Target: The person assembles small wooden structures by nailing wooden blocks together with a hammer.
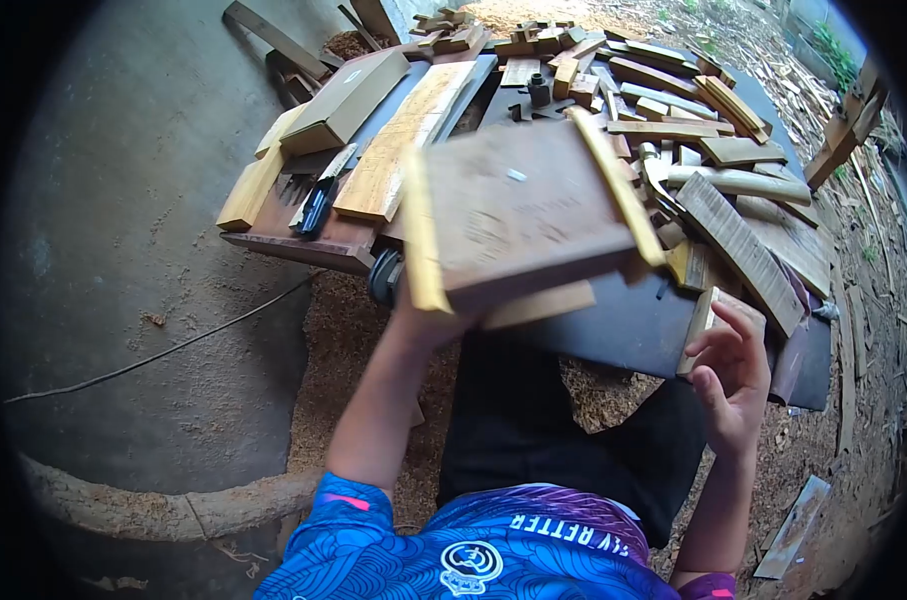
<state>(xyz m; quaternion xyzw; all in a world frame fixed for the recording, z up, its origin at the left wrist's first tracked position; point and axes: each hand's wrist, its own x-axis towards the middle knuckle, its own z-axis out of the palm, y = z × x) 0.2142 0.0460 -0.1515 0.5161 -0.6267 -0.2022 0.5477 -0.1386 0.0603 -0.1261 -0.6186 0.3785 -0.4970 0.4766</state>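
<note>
A wooden piece with a broad brown panel (523, 205) and a pale yellow strip along each side is raised in front of me, slightly blurred. My left hand (431, 312) grips it from below at its near left corner, the fingers mostly hidden behind it. A small white fleck lies on the panel. My right hand (735, 375) is at the near right edge of the dark tabletop (613, 325), thumb and fingers apart and loosely bent. Just beside its fingers is a small wooden block (702, 328) with a light edge.
Many wood offcuts (663, 105) cover the table's far right, with a hammer (655, 170) among them. To the left are a cardboard box (345, 100), a long plank (405, 140) and a dark blue tool (316, 207). A cable (163, 352) crosses the floor.
</note>
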